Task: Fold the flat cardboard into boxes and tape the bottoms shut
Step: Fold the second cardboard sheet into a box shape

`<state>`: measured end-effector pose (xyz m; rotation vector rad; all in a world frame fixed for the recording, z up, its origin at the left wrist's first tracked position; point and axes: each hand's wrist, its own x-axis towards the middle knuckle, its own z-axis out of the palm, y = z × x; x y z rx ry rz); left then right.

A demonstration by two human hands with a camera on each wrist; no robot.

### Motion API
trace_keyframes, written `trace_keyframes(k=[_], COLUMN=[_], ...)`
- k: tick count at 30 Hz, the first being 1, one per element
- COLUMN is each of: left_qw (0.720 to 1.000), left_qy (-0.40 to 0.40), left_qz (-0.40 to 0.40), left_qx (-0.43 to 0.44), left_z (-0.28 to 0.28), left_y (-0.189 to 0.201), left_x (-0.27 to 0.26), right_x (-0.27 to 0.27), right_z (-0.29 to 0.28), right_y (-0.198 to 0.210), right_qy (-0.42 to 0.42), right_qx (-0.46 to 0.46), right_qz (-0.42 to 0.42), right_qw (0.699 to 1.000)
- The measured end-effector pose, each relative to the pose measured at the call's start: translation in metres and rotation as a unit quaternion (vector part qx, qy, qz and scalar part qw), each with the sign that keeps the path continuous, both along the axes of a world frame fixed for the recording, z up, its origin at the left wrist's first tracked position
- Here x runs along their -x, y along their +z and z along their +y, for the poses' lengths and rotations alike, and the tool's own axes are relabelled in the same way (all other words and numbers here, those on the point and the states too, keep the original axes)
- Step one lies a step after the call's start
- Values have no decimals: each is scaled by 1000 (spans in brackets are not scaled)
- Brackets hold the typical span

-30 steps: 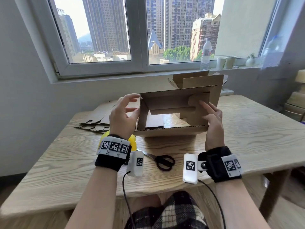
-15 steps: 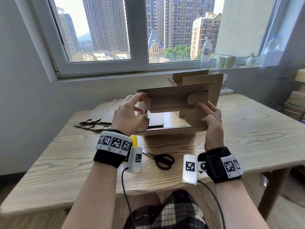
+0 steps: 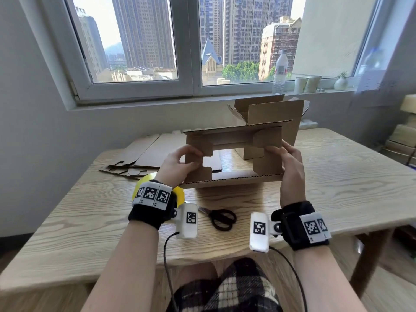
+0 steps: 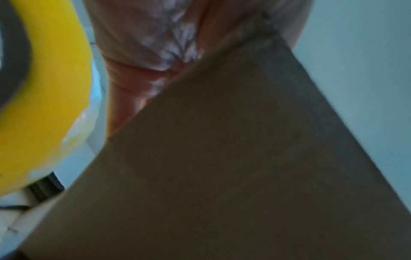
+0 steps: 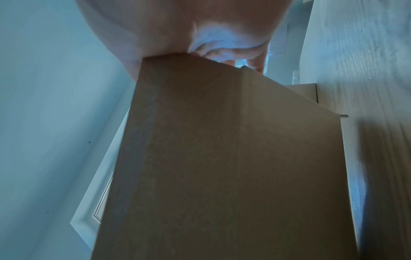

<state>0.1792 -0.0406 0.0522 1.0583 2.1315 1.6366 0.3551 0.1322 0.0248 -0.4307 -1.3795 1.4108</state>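
A brown cardboard box (image 3: 234, 136) lies on its side on the table, its open end facing me. Both short flaps are folded in across the opening: the left flap (image 3: 198, 154) and the right flap (image 3: 267, 152). My left hand (image 3: 180, 163) wraps the box's left corner, with curled fingers pressing the left flap. My right hand (image 3: 288, 161) grips the right corner, its fingers laid over the right flap. The wrist views show my palms against the cardboard walls (image 4: 222, 158) (image 5: 222, 158). A yellow tape roll (image 3: 180, 194) (image 4: 44, 88) sits under my left wrist.
Black scissors (image 3: 221, 218) lie on the wooden table (image 3: 337, 188) near its front edge. Flat cardboard sheets (image 3: 144, 154) are stacked at the back left. An upright box (image 3: 270, 113) stands behind the one I hold. A bottle (image 3: 280, 70) and cups (image 3: 307, 84) stand on the windowsill.
My left hand has pushed the left flap inward from sticking out to lying across the opening, and its fingers have curled. The right hand has stayed on the right flap.
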Motion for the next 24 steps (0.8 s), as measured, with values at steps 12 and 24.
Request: trace_keyframes(k=[12, 24], left_qw=[991, 1000], left_qy=[37, 21], left_qz=[-104, 4], left_qx=[-82, 9], left_z=[0, -4], left_y=[14, -1], left_x=[-4, 7], right_x=[-1, 25], right_z=[19, 11], right_y=[-4, -7], right_qy=[95, -190], right_qx=[-124, -112], right_qz=[-66, -117], right_qw=[986, 968])
